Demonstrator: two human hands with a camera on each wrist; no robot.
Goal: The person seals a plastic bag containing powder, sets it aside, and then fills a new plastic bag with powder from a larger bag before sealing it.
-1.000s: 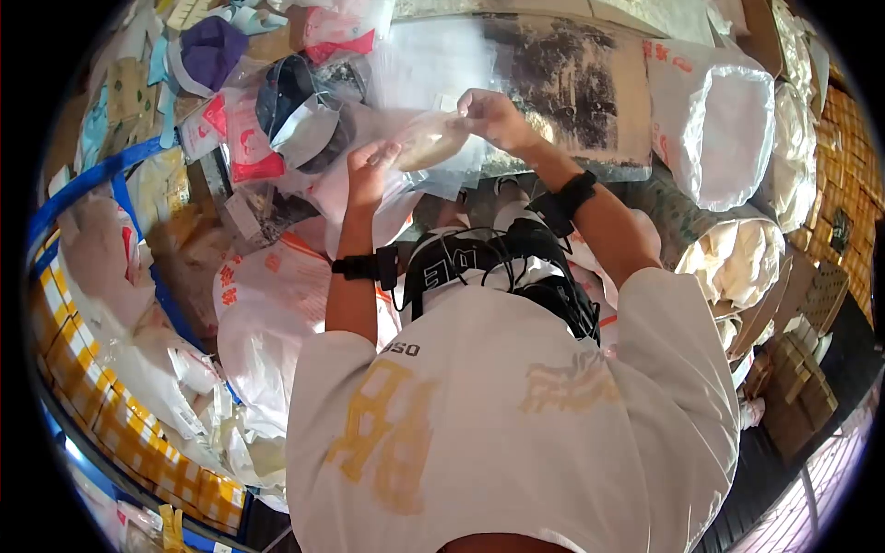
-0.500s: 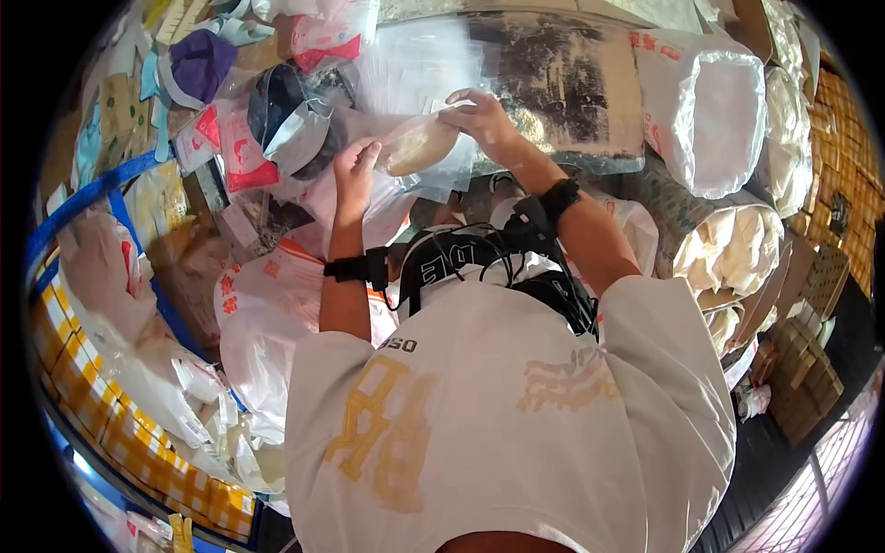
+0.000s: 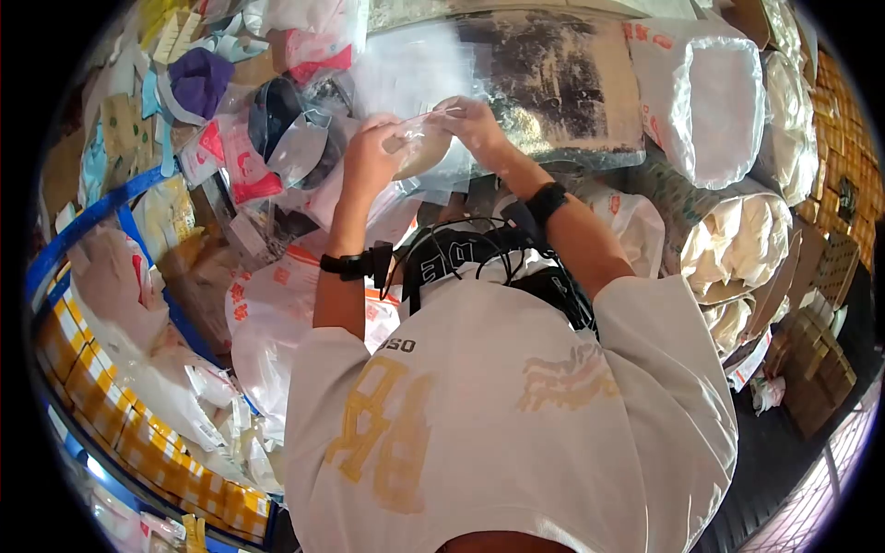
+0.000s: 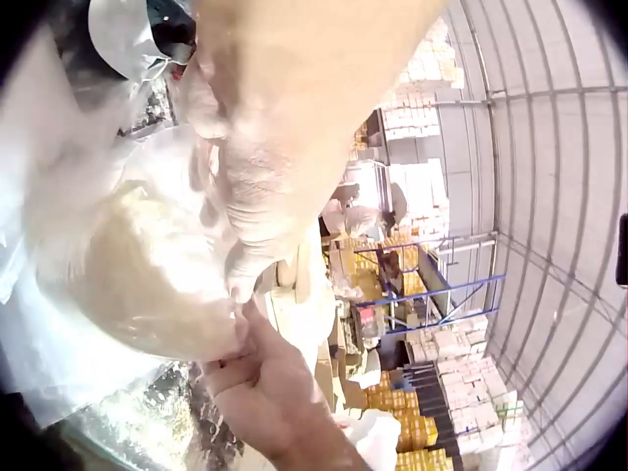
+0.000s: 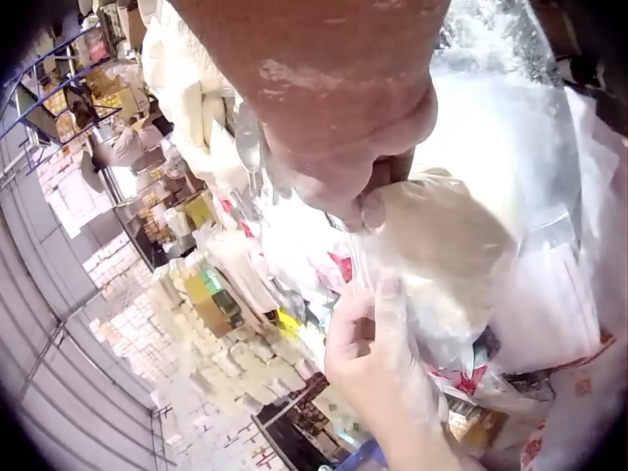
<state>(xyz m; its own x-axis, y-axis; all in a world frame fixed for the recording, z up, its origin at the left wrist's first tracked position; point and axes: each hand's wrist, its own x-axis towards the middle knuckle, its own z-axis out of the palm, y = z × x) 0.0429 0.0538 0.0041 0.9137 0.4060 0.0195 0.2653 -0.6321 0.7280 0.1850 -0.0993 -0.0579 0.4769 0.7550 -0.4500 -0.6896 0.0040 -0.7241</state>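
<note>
A clear plastic bag (image 3: 424, 155) with pale beige contents hangs between my two hands, its bulging body turned toward me. My left hand (image 3: 371, 158) pinches the top edge at one side. At the other side of the same edge, my right hand (image 3: 472, 127) pinches the plastic between thumb and fingers. The right wrist view shows the beige filling (image 5: 446, 235) settled in the bag below both sets of fingertips. In the left wrist view, the hands are close together along the upper edge.
Flat clear bags (image 3: 415, 74) lie behind my hands beside a dusty dark board (image 3: 553, 83). At the right stand a lined white sack (image 3: 724, 111) and a sack of cream-coloured pieces (image 3: 737, 244). A dark bowl with a scoop (image 3: 300, 152) and a purple cloth item (image 3: 200, 83) sit left.
My left hand has shifted right and closer to my right hand along the bag's top edge. The bag has tilted more upright between them.
</note>
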